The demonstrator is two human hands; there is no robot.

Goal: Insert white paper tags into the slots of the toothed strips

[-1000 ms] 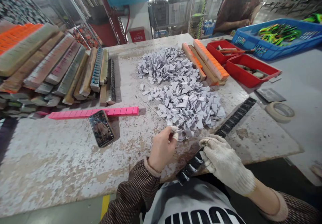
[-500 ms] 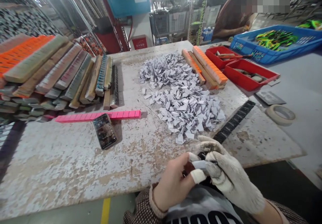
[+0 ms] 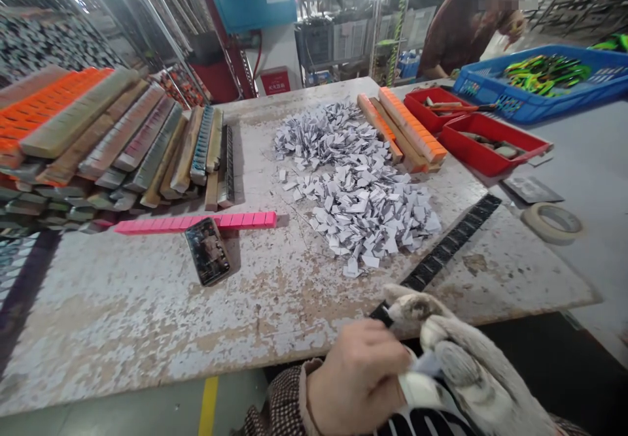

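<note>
My left hand (image 3: 363,374) is bare apart from white tape on the thumb. Its fingers are curled in, and what they pinch is hidden. A white knitted glove covers my right hand (image 3: 471,364), whose fingers close on a small pale piece (image 3: 428,363), slightly blurred, between the two hands. Under the gloved fingers runs a black segmented strip (image 3: 451,236), slanting across the table's right side and showing again beyond the glove. Just past my hands lies a wide heap of small white paper-like pieces (image 3: 363,187).
On the worn table (image 3: 147,331) lie a phone (image 3: 208,253) against a pink segmented bar (image 3: 161,224), and stacked bars (image 3: 83,135) at left. Orange bars (image 3: 412,125), red trays (image 3: 490,145), a blue crate (image 3: 520,106) and a tape roll (image 3: 552,221) stand right. A person sits beyond.
Both hands have come lower and nearer my body. My left hand has turned, its fingers curling inward. Across the table, the other person has raised a hand.
</note>
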